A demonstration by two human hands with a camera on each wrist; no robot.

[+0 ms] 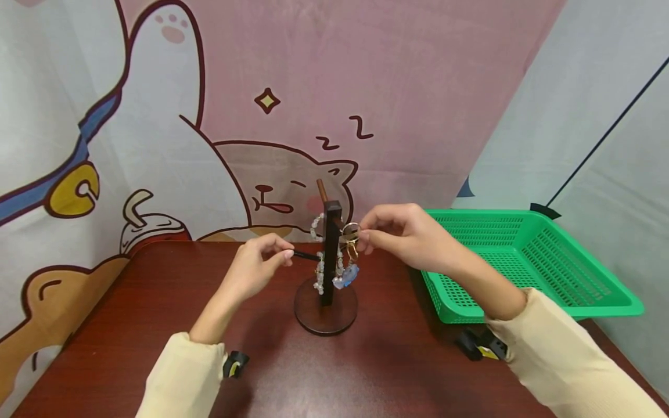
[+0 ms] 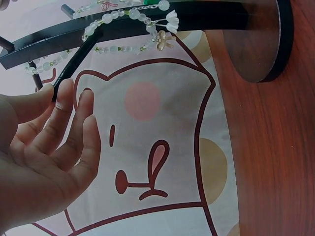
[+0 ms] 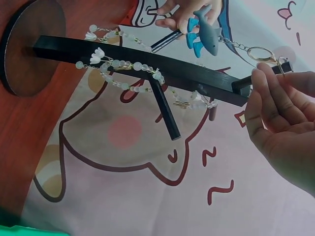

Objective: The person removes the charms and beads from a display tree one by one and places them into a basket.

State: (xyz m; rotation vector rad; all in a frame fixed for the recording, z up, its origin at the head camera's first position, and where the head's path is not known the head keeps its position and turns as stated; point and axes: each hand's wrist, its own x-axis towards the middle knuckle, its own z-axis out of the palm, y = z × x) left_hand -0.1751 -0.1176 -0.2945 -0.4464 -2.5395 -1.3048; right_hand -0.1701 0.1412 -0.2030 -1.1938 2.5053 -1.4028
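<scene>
In the middle of the head view a dark wooden stand (image 1: 330, 255) rises upright from its round base on the table (image 1: 130, 325). The left hand (image 1: 256, 270) is at the left of the stand, and its fingers (image 2: 66, 105) pinch the tip of a thin black peg (image 1: 305, 255) that sticks out sideways from the post. The peg's long axis runs left to right in the picture. The right hand (image 1: 407, 238) is at the right of the post, near its top, and its curled fingers (image 3: 268, 96) grip a gold key ring (image 1: 351, 230) right at the end of an upper peg. From the ring a short chain goes down to a blue shark charm (image 1: 346, 276), which hangs just beside the post. So the right hand is the nearer one to the ring. A white bead bracelet (image 1: 319, 255) hangs on the pegs at the left of the post. A green basket (image 1: 528, 261) lies at the right of the frame, well apart from the stand.
</scene>
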